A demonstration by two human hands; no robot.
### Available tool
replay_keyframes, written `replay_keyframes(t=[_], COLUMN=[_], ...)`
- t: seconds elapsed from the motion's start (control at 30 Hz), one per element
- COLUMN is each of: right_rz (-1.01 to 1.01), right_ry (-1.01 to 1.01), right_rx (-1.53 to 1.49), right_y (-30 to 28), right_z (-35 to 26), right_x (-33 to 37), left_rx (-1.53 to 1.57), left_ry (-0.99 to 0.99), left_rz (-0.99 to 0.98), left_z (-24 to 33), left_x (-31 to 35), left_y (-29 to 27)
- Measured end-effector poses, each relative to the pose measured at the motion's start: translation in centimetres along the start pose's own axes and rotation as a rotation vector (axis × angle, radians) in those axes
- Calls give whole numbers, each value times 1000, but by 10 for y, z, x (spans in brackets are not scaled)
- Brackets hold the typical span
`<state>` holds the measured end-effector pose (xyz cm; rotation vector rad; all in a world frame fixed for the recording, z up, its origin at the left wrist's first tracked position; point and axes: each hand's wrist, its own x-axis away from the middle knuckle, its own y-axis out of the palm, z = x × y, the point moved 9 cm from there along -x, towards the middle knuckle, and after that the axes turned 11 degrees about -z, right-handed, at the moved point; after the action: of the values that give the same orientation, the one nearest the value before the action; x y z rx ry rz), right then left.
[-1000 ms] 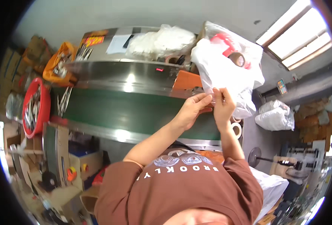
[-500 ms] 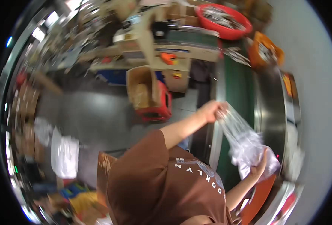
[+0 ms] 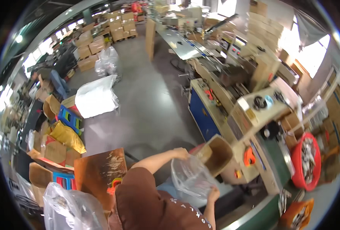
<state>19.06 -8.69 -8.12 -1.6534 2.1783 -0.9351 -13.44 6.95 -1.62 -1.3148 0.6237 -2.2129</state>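
A clear plastic bag is spread between my two hands, its side bulging outward. My left hand is closed on the bag's upper left edge. Lower down on the right, my right hand grips the other side of it. Just beyond the bag stands an open cardboard box, its near side partly hidden by the plastic. I cannot make out anything inside the bag.
To the right, a green conveyor belt runs past a red basin and an orange bag, both full of small pieces. A brown board and a large clear bag are at left. Another person is farther off.
My view has swung to the left, bringing in more floor. The bag has gone from over the green belt to beside the cardboard box, and it is now spread wider between my hands.
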Motion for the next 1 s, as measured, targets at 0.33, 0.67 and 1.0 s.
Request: replay_keyframes(t=[0.33, 0.67, 1.0], right_rz=[-110, -176, -479], right_ry=[291, 577, 1047], right_rx=[-825, -503, -1095], right_y=[3, 91, 26], right_z=[93, 152, 9], right_x=[-207, -181, -57], left_rx=[451, 270, 1477], left_ry=[-98, -401, -297], left_rz=[306, 145, -557], left_z=[62, -44, -13], left_x=[-161, -212, -116], left_y=[-79, -37, 41])
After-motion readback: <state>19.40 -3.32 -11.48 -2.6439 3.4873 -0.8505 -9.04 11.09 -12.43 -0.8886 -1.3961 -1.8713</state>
